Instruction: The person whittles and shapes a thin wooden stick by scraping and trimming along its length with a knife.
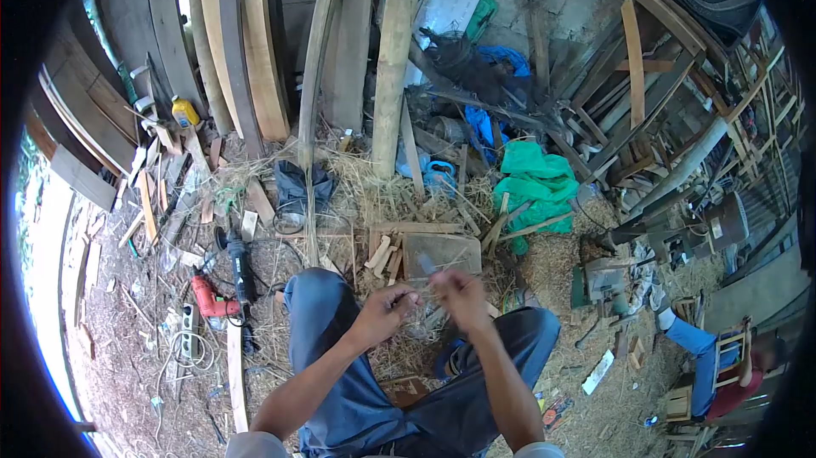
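My left hand is held above my lap, thumb and fingers pinched together. Whatever lies between its fingertips is too small to make out. Close by on the right, my right hand is closed, slightly blurred, with a short grey blade like a knife's sticking up from its fingers. The knife's handle is hidden in the hand. Just beyond both hands a worn flat wooden board lies on the ground. Several small cut wood pieces lie against its left side.
An angle grinder, a red drill and a power strip lie left of my knees. Planks lean at the back. A green plastic bag lies back right. Another person sits at far right.
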`<state>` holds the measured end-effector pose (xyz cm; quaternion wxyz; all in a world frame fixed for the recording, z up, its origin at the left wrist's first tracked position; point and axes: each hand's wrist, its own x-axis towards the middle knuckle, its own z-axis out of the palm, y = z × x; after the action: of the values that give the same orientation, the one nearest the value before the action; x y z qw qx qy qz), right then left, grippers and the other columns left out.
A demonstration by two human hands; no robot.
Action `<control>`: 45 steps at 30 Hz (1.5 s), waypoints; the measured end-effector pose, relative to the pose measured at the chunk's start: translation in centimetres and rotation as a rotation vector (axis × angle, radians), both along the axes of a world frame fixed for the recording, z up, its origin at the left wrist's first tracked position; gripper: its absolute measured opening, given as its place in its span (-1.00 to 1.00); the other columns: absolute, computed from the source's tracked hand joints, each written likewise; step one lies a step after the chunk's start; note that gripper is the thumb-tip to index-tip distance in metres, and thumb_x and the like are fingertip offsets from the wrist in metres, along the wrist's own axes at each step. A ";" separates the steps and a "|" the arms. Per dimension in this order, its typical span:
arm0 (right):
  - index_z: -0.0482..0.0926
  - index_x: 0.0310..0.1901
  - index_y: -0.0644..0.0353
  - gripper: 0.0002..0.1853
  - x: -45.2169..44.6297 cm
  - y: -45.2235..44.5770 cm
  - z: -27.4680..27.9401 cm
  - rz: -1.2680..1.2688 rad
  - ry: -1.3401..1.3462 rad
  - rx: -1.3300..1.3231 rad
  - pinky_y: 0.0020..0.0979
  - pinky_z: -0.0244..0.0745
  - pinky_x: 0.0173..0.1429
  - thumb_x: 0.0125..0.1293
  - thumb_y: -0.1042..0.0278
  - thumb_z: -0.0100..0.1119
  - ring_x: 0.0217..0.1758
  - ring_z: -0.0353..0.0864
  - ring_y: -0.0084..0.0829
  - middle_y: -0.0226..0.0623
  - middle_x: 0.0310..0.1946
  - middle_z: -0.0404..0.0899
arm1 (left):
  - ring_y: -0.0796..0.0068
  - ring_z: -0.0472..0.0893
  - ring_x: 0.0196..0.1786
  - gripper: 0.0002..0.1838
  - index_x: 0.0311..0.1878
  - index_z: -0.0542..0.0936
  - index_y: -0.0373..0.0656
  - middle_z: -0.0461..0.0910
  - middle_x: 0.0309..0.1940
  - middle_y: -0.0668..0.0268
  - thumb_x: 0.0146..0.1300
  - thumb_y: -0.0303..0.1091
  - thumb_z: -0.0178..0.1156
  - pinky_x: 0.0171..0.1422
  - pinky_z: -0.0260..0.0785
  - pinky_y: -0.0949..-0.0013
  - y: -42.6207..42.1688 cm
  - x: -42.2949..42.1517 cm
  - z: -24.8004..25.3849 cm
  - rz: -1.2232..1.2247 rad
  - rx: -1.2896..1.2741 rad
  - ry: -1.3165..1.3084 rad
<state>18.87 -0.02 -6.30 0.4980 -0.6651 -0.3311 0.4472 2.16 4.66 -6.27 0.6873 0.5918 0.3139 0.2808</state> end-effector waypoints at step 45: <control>0.58 -0.24 0.23 -0.79 2.8 -1.5 2.6 0.052 0.407 0.220 -0.64 0.09 -0.57 0.33 0.25 0.09 -0.62 0.25 -0.75 -0.57 -0.58 0.43 | 0.23 0.56 -0.56 -0.90 -0.21 0.51 -0.25 0.54 -0.54 0.03 0.23 -0.46 0.14 -0.46 0.36 0.33 -3.4 0.3 4.2 0.158 0.673 0.332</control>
<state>21.66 -1.48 -3.71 0.6121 -0.4943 -0.2878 0.5460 2.44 1.30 -2.05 0.3705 0.7958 0.3559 0.3204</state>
